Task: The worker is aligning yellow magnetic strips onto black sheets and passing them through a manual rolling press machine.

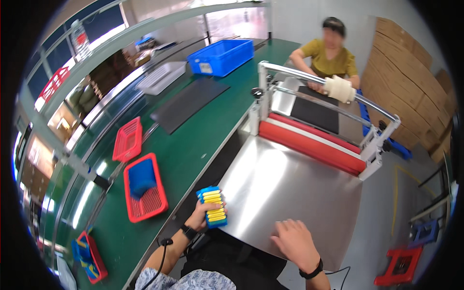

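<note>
My left hand (198, 216) is wrapped round a stack of yellow and blue pieces (212, 208), at the near left edge of a shiny metal plate (295, 203). The pieces lie pressed side by side; their exact kind I cannot make out. My right hand (296, 243) is over the near part of the plate with nothing in it, fingers stretched out. Across the plate's far side runs a red roller (309, 147) in a white frame (263, 92). Left of my left hand, a red basket (127, 195) holds blue pieces (141, 180).
A green table (193, 145) runs along the left with another red basket (128, 140), a black mat (191, 101), a grey tray (162, 77) and a blue bin (224, 55). Beyond the roller, a person (333, 53) works at a black sheet (314, 111). A red stool (398, 266) stands at right.
</note>
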The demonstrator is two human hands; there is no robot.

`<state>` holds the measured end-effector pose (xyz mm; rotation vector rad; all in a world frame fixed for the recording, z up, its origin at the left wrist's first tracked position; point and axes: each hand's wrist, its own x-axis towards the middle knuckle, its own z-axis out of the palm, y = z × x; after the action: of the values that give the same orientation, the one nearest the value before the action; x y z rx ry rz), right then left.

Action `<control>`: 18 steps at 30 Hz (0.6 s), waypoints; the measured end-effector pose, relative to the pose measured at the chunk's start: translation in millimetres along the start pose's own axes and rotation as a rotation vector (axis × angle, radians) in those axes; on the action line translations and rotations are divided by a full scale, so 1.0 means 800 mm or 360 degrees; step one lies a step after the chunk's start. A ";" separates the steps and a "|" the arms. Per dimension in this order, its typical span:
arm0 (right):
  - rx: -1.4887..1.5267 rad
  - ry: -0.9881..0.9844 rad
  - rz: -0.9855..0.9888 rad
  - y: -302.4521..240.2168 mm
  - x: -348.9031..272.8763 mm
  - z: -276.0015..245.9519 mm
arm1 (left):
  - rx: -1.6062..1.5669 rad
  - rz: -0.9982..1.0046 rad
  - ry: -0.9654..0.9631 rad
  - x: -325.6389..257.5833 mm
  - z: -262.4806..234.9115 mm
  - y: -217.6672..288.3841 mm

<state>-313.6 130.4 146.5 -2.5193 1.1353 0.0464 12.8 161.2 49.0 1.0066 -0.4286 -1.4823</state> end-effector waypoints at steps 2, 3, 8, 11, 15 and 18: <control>0.0446 0.0389 -0.0673 -0.076 0.012 -0.026 | 0.0074 -0.0042 -0.0017 -0.002 -0.014 0.004; 0.0754 0.0494 -0.1204 -0.107 0.015 -0.029 | 0.0101 -0.0061 0.0004 -0.011 -0.007 0.005; 0.2002 -0.0168 -0.2335 -0.272 0.009 -0.070 | 0.0139 -0.0084 -0.0105 -0.008 -0.011 0.009; 0.2094 -0.0366 -0.2444 -0.325 0.003 -0.062 | 0.0111 -0.0085 -0.0149 -0.009 -0.020 0.005; 0.2135 -0.0552 -0.2498 -0.349 0.010 -0.080 | 0.0131 -0.0137 -0.0174 -0.009 -0.013 0.014; 0.2387 -0.0635 -0.2613 -0.366 0.006 -0.093 | 0.0148 -0.0149 -0.0203 -0.007 -0.009 0.018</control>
<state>-106.3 277.5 309.5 -1.1884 -0.9741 -0.4814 27.1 165.4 57.9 1.0196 -0.5524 -1.6289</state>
